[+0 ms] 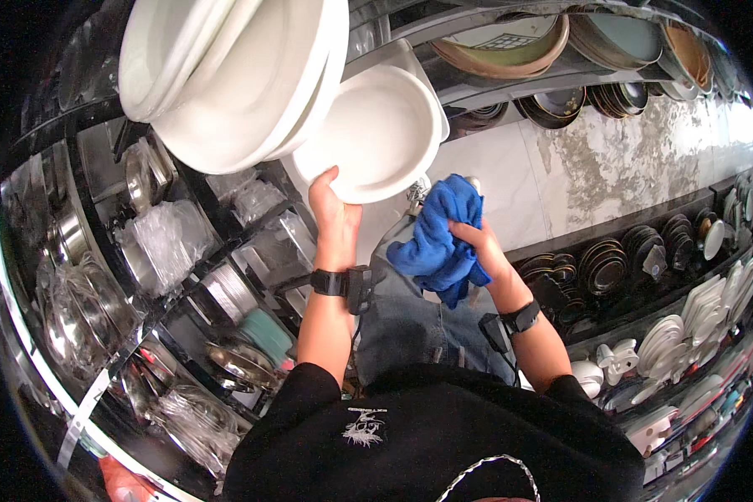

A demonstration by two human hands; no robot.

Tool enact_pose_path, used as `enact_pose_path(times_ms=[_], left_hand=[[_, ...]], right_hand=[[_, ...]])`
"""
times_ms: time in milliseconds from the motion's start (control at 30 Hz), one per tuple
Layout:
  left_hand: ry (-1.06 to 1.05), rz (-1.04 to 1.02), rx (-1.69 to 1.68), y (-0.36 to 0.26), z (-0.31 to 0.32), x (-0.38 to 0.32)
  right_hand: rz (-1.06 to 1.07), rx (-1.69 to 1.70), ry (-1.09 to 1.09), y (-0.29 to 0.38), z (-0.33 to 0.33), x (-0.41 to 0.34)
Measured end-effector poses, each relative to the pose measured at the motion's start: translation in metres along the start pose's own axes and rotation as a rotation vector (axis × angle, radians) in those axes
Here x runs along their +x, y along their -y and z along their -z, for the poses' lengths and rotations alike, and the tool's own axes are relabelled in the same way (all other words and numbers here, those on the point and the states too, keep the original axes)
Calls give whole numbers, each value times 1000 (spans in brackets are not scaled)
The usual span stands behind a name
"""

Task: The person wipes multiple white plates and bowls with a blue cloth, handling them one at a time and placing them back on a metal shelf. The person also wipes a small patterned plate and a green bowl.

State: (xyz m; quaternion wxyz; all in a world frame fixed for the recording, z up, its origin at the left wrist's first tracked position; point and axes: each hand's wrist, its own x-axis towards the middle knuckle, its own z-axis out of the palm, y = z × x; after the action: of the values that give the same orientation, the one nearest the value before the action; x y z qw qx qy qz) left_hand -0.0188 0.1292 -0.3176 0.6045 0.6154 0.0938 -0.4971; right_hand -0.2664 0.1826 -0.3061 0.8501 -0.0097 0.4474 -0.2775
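My left hand [334, 204] grips the near rim of a round white dish [383, 135], its thumb over the edge and its fingers hidden underneath. To the right, my right hand [480, 245] is closed on a crumpled blue cloth [442, 238], held a little apart from the dish. Large white bowls [245, 88] stand tilted against one another at the upper left, overlapping the dish in view. Both wrists wear black straps with small boxes.
Shelves with metalware and plastic-wrapped items [169, 241] line the left. Stacked dark plates [602, 267] and white dishes [662, 342] fill the right shelves. Large ceramic plates [508, 47] sit on a shelf at the top. A worn, light floor [514, 169] runs between the shelves.
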Motion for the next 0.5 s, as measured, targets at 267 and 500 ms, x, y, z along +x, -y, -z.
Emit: enact_pose_path(times_ms=[267, 500], left_hand=[[-14, -30, -129, 14, -15, 31], [131, -102, -10, 33, 7, 61]], right_hand=[[-98, 67, 125, 18, -16, 41], [-143, 155, 176, 14, -23, 62]])
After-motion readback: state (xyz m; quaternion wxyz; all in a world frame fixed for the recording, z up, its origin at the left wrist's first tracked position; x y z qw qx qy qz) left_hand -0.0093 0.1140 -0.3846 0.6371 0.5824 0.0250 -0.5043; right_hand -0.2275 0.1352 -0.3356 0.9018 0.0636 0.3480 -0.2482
